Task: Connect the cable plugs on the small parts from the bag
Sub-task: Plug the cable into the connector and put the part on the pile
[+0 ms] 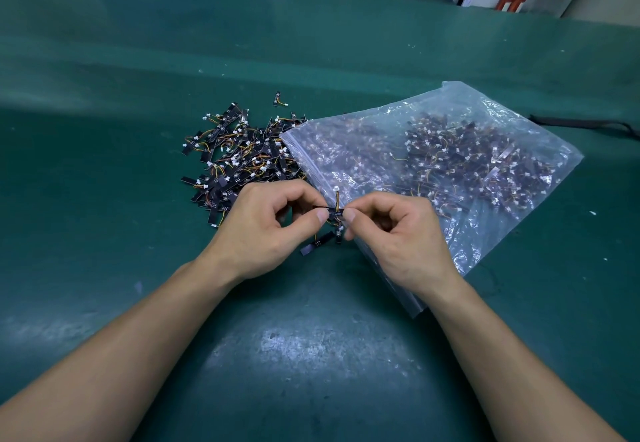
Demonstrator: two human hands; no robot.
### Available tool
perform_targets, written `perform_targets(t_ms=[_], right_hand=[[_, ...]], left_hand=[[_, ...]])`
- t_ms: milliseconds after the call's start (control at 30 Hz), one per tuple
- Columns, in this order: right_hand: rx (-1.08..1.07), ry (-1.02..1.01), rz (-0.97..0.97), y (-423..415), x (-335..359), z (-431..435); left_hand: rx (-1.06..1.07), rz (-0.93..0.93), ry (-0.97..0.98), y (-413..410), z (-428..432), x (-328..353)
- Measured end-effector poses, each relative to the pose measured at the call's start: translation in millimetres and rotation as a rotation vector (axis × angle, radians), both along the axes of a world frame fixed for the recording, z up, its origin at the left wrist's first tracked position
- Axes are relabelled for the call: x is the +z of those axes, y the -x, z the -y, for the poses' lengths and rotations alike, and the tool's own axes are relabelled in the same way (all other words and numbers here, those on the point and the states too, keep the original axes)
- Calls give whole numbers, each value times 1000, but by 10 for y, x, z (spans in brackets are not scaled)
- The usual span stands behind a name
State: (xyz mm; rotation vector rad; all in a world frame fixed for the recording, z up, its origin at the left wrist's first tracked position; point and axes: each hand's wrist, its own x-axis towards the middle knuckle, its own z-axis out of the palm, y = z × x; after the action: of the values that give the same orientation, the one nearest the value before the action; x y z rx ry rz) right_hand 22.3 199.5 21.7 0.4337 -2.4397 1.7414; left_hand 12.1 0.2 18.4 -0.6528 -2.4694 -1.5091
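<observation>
Left hand [266, 230] and right hand [398, 233] share a tight pinch grip on 1 small part [334, 213] above the table [138, 268], beside the bag [450, 150]. A misaligned push could bend the tiny plug or tug its wires loose.

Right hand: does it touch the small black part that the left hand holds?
Touching. Head view: the right hand pinches one end of the small black part.

Fingertips [321, 214] hide the ends of the held small part [335, 213].
</observation>
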Motion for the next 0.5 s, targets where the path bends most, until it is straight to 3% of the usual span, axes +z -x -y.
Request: perform_targets(t_ms=[500], right_hand=[[5,21,-17,16,5,-5]], left_hand=[[20,-38,-31,-7,-4,14]])
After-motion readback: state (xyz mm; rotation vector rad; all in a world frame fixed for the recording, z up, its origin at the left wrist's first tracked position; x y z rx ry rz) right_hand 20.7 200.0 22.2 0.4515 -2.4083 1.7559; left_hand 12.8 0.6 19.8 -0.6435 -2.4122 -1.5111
